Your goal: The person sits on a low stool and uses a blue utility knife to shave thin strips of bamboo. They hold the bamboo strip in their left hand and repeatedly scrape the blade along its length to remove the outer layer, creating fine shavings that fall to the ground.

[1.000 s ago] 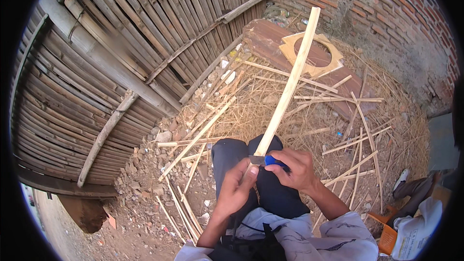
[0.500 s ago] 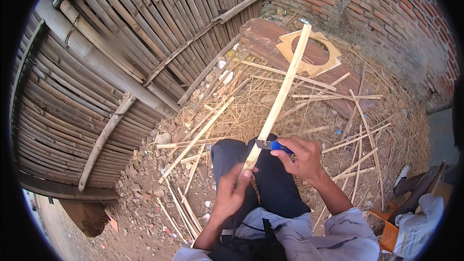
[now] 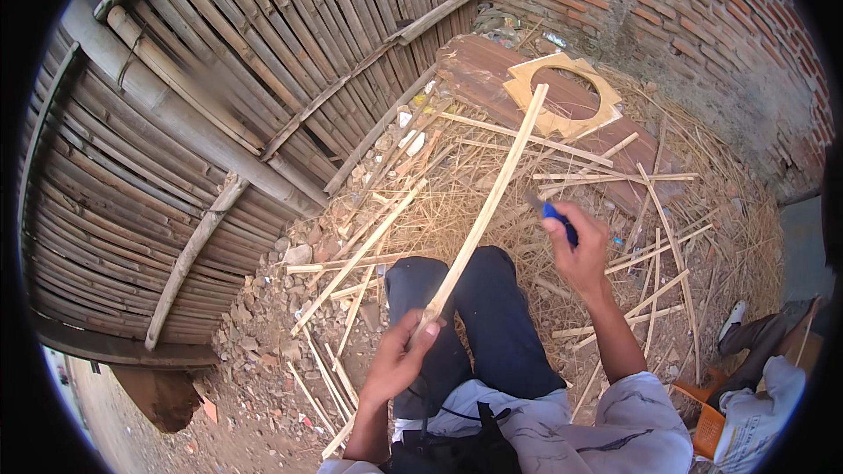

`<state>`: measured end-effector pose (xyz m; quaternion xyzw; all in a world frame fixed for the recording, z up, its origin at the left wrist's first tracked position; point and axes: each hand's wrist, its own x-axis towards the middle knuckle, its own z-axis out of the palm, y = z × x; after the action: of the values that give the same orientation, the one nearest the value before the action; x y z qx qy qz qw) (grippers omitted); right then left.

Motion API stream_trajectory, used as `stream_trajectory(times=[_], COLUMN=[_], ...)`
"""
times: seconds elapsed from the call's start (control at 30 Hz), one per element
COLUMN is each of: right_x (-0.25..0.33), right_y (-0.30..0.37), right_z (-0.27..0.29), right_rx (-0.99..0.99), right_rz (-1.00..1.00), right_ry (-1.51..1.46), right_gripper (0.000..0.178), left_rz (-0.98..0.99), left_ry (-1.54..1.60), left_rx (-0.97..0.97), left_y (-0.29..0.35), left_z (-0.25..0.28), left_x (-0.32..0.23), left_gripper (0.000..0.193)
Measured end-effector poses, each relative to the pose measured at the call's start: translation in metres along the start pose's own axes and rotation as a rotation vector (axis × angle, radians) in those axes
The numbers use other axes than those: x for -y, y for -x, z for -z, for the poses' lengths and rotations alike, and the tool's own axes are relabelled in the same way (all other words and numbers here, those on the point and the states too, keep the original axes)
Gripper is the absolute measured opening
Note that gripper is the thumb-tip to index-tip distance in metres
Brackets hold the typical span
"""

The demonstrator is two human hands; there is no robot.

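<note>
A long pale wooden strip (image 3: 488, 204) slants up and away from me over my knees. My left hand (image 3: 400, 358) grips its near end, thumb on top. To the right of the strip, and apart from it, my right hand (image 3: 581, 250) is closed around the blue handle of a utility knife (image 3: 559, 221). The knife's grey tip points up and left toward the strip. Beyond the strip's far end lies a tan board with a round hole (image 3: 523, 79), on a brown wooden panel (image 3: 474, 70).
Loose wooden strips (image 3: 360, 254) lie on straw and stony ground at both sides. A bamboo wall (image 3: 219, 79) rises at the left, a brick wall (image 3: 702, 35) at the back right. Another person's leg (image 3: 751, 355) and an orange plastic chair (image 3: 705, 426) are at lower right.
My right hand with the knife has lifted off the strip and moved right and away. My left hand has drawn the strip back toward me and slightly left.
</note>
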<state>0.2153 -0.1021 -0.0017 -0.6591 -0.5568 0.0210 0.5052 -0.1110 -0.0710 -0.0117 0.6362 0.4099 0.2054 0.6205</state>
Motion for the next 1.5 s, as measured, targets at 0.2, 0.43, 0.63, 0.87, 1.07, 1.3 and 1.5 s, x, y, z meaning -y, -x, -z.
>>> stream_trajectory(times=[0.2,0.43,0.63,0.87,1.07,1.3,1.5], right_x=[0.028,0.034,0.019,0.021,-0.024,-0.03,-0.032], right_y=[0.042,0.047,0.038,0.029,-0.001,-0.014,-0.009], right_z=[-0.039,-0.043,-0.039,-0.032,-0.017,-0.005,-0.016], right_rx=[0.192,0.221,0.154,0.215,-0.021,0.007,0.028], right_rz=[0.161,0.235,0.175,0.143,-0.015,0.025,0.045], right_ry=[-0.08,-0.087,-0.02,-0.007,0.15,0.149,0.073], right_gripper=[0.029,0.031,0.03,0.028,0.027,0.029,0.03], left_rz=[-0.051,-0.16,-0.123,-0.154,-0.055,-0.063,0.015], left_ry=[-0.091,-0.254,-0.341,-0.37,-0.425,-0.355,-0.273], left_rx=[-0.026,-0.11,-0.136,-0.16,-0.104,-0.049,-0.033], left_y=[-0.02,-0.028,-0.025,-0.023,-0.009,-0.011,-0.017], left_z=[-0.021,-0.04,-0.04,-0.034,-0.023,-0.004,-0.011], left_x=[-0.015,-0.038,-0.035,-0.027,-0.017,-0.007,-0.009], left_gripper=[0.033,0.031,0.031,0.032,0.032,0.034,0.04])
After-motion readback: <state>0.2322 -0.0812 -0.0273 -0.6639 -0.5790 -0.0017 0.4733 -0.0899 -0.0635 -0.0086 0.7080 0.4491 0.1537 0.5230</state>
